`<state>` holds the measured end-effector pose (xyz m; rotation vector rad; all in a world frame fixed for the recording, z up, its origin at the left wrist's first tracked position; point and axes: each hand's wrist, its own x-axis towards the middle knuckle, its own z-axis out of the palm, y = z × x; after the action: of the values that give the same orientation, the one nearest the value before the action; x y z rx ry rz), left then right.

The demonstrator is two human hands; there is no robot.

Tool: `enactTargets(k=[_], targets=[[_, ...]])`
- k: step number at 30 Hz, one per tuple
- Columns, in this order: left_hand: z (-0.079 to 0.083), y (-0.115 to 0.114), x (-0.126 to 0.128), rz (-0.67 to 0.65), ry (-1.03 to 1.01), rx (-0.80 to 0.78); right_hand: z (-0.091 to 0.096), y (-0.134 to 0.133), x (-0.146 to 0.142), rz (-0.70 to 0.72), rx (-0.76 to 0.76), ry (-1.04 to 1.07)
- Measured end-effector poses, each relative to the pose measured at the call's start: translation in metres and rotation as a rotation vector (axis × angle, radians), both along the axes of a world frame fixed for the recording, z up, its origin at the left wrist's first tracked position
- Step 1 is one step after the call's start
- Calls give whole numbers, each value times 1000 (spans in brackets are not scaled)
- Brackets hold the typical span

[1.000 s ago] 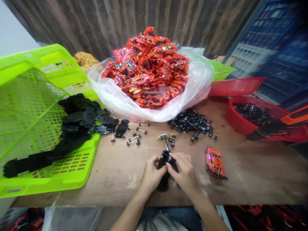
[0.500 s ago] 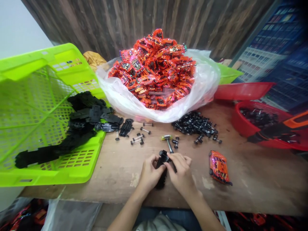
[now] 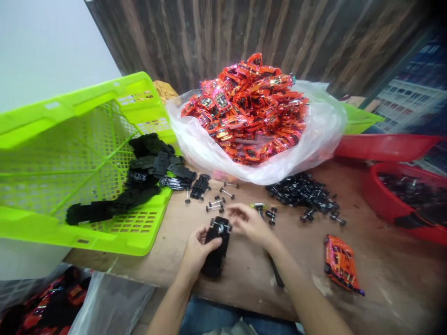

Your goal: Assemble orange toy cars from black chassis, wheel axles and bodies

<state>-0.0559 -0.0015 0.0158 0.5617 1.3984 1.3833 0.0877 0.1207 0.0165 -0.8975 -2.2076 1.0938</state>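
Note:
My left hand [image 3: 199,253] grips a black toy car chassis [image 3: 217,256], thumb across its flat face. A wheel axle [image 3: 221,228] sits across the chassis's far end, a wheel at each side. Just right of that end is my right hand [image 3: 249,225], fingers apart and slightly curled, with nothing visible in them. Its fingertips point toward several loose wheel axles [image 3: 215,204] on the table. Under the right forearm lies a small hammer [image 3: 258,206] with a yellowish head; its dark handle is partly covered. Two black chassis [image 3: 200,186] rest near the crate's edge.
A tipped green crate [image 3: 150,232] holds black chassis. Behind stands a white plastic bag [image 3: 195,149] heaped with orange car bodies. A pile of wheel axles [image 3: 303,193] lies right of centre, a red basin [image 3: 379,197] beyond it. One orange toy car [image 3: 341,264] sits at right.
My right hand has come off the chassis and moved toward the loose axles. The left hand keeps the chassis, its axle end now exposed. The view has swung left.

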Motion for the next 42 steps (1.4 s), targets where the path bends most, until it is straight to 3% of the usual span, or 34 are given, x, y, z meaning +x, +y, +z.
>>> enactTargets(k=[2, 4, 6, 8, 12, 15, 20, 24, 27, 33, 35, 38, 42], targets=[[-4, -1, -6, 207, -57, -12, 1, 29, -15, -88, 161, -60], [-7, 3, -8, 367, -105, 11, 2, 49, -27, -131, 230, -86], [-10, 10, -7, 491, -143, 51, 3, 48, -32, -132, 244, -79], [-13, 17, -4, 575, -186, 86, 6, 26, -30, -162, 257, -52], [-18, 29, 13, 600, -243, 161, 7, -44, -12, -128, 301, 85], [-22, 35, 31, 568, -242, 173, -2, -74, -4, -107, 380, 132], [-26, 43, 51, 522, -220, 159, -16, -75, 7, -210, 428, 73], [-23, 48, 57, 502, -296, 176, -8, -71, 16, -251, 426, 56], [-19, 52, 56, 492, -383, 183, 14, -36, 19, -335, 437, 81], [-21, 51, 54, 431, -401, 117, 56, 125, -11, -483, 428, -164], [-23, 49, 53, 388, -375, 93, 65, 163, -25, -487, 427, -202], [-24, 45, 48, 359, -342, 75, 83, 178, -27, -473, 430, -218], [-19, 41, 28, 332, -296, 51, 98, 131, 16, -464, 402, -168]])
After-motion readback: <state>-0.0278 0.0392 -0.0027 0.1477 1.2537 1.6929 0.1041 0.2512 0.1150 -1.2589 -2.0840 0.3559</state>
